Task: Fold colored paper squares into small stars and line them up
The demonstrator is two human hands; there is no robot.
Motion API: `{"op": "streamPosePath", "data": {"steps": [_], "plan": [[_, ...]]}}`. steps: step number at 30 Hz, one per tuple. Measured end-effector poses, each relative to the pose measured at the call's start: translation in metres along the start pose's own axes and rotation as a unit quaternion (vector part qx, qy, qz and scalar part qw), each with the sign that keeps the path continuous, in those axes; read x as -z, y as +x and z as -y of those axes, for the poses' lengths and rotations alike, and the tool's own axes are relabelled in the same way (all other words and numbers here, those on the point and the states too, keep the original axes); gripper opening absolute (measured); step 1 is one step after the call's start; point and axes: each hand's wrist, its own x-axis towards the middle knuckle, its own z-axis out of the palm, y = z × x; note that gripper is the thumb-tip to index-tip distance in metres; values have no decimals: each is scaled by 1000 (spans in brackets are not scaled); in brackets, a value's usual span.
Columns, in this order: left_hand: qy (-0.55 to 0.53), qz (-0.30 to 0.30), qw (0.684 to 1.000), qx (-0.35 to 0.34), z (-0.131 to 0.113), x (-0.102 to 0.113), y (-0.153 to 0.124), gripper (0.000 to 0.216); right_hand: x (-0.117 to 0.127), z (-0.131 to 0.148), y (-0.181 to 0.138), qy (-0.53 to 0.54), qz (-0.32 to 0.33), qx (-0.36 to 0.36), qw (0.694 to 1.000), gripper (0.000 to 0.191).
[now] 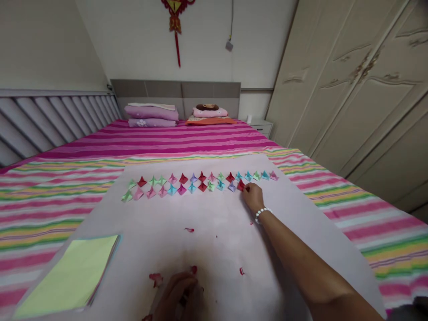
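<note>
Two rows of small folded paper boats in red, pink, green, blue and purple stand on a large white sheet [214,214]. My right hand [253,197], with a white bead bracelet [261,215] on its wrist, pinches a red paper boat [240,184] at the right end of the nearer row. Close to the bottom edge, my left hand [177,294] is in shadow with its fingers curled together. A red paper scrap [193,269] shows at its fingertips; whether they grip it is unclear.
A stack of paper with a yellow-green sheet on top [70,272] lies at the left. Torn red scraps [156,279] are scattered nearby. The white sheet lies on a striped bed [361,214]. Folded bedding [152,113] sits by the headboard; a wardrobe [351,89] stands right.
</note>
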Motion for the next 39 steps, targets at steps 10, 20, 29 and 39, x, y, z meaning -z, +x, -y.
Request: {"op": "streamPosePath", "data": {"steps": [10, 20, 29, 39], "plan": [[105, 22, 994, 35, -20, 79, 26, 17, 33, 40, -80, 64, 62, 41, 995, 34], [258, -128, 944, 158, 46, 181, 76, 27, 7, 58, -198, -12, 81, 200, 976, 45], [376, -69, 887, 257, 51, 165, 86, 67, -4, 50, -203, -51, 88, 188, 977, 47], [433, -28, 850, 298, 39, 162, 94, 57, -3, 55, -206, -58, 87, 179, 978, 41]]}}
